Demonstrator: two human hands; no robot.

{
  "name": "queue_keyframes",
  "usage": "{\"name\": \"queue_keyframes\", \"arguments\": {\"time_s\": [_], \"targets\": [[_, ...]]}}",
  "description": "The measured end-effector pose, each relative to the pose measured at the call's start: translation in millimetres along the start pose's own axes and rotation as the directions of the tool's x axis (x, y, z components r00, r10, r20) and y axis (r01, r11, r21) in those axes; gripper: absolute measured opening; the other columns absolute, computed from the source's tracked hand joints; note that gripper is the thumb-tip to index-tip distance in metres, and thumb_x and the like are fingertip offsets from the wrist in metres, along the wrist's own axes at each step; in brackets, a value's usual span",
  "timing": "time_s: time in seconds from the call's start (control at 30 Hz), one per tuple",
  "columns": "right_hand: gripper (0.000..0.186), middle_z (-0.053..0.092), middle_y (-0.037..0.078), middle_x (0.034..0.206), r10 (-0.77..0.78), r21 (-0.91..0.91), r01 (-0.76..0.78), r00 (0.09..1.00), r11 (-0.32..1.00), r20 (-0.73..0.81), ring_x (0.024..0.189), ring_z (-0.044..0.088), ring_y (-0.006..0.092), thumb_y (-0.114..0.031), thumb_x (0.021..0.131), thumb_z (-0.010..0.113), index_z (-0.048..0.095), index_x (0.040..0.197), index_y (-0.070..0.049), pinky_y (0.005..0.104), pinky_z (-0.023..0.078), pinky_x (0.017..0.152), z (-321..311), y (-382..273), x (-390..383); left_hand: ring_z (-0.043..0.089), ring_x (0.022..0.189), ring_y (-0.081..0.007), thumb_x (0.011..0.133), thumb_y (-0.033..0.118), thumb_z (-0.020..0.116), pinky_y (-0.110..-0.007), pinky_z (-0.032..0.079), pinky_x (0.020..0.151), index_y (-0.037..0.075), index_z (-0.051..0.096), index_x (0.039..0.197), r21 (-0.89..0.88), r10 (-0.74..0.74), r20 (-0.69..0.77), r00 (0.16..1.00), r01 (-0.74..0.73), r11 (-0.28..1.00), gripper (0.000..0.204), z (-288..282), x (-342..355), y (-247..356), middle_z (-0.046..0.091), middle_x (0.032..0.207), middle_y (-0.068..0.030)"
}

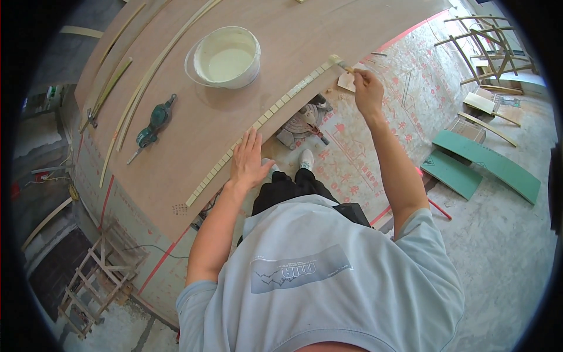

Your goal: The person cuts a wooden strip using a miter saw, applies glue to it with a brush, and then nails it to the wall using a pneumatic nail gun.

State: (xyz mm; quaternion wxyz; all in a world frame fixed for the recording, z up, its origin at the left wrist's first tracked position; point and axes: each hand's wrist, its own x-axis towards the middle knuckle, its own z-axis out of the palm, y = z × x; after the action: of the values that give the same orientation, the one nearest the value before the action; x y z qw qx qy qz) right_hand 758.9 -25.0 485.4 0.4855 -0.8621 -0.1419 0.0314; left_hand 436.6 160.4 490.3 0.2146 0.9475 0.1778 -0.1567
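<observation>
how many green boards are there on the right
2: a longer green board and, beside it and nearer the person, a shorter green board; others could be hidden underneath.

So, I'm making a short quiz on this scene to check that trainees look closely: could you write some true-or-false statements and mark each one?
1. The right hand holds a brush. True.
2. The white bucket contains a pale liquid. True.
3. The left hand grips the bucket's rim. False: its fingers are at the segmented strip.
4. The green power tool hangs from the left hand. False: it lies on the table.
5. The brush is at the far end of the segmented strip. True.
6. The two green boards lie on the table. False: they are off it, toward the picture's right.
</observation>
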Motion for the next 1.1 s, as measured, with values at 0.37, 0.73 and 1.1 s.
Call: {"name": "queue_keyframes", "arguments": {"time_s": [0.37,0.73,1.1], "targets": [[0.024,0.073,0.018,0.09,-0.016,-0.07,0.021,0.997,0.997,0.076,0.08,0.072,0.0276,-0.017,0.093,0.064,0.07,0.111,-0.002,0.037,0.054,0.075,-16,11,12,0.025,0.15,-0.0336,0.084,0.035,0.075,-0.048,0.027,0.119,0.001,0.035,0.151,-0.028,-0.023,0.022,0.999,0.024,0.999,0.086,-4,2,5,0.027,0.162,-0.0175],[0.038,0.057,0.017,0.102,-0.42,-0.232,0.594,0.747,0.77,0.516,0.094,0.061,0.034,0.0,0.087,0.056,0.064,0.124,-0.006,0.0402,0.05,0.081,-24,19,-17,0.022,0.152,-0.0309,0.085,0.034,0.075,-0.053,0.027,0.119,0.006,0.033,0.154,-0.038,-0.061,0.064,0.996,0.063,0.997,0.085,-7,1,5,0.022,0.165,-0.0124],[0.035,0.058,0.017,0.105,-0.384,-0.278,0.52,0.821,0.807,0.423,0.093,0.062,0.0337,0.001,0.087,0.055,0.065,0.12,-0.003,0.0395,0.051,0.083,-41,17,19,0.022,0.152,-0.0305,0.084,0.032,0.076,-0.052,0.025,0.12,0.006,0.034,0.153,-0.043,-0.067,0.065,0.996,0.07,0.997,0.085,-5,1,4,0.021,0.165,-0.0117]]}}
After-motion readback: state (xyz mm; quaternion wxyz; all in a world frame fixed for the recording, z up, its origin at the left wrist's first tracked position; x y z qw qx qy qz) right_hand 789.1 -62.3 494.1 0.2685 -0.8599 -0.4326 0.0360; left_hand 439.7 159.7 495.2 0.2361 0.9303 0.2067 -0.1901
